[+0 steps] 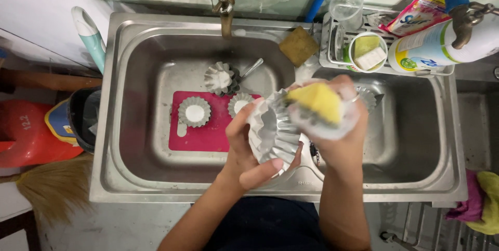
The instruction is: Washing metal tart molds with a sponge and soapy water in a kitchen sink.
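Over the sink's front rim, the left hand grips a fluted metal mould; the right hand clutches a soapy yellow sponge against it.

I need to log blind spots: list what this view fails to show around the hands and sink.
- Head view: right hand blurred by motion, foam hiding the yellow sponge edges.
- Fluted tin mould: underside hidden by left hand.
- Right basin: contents behind the hands unseen.
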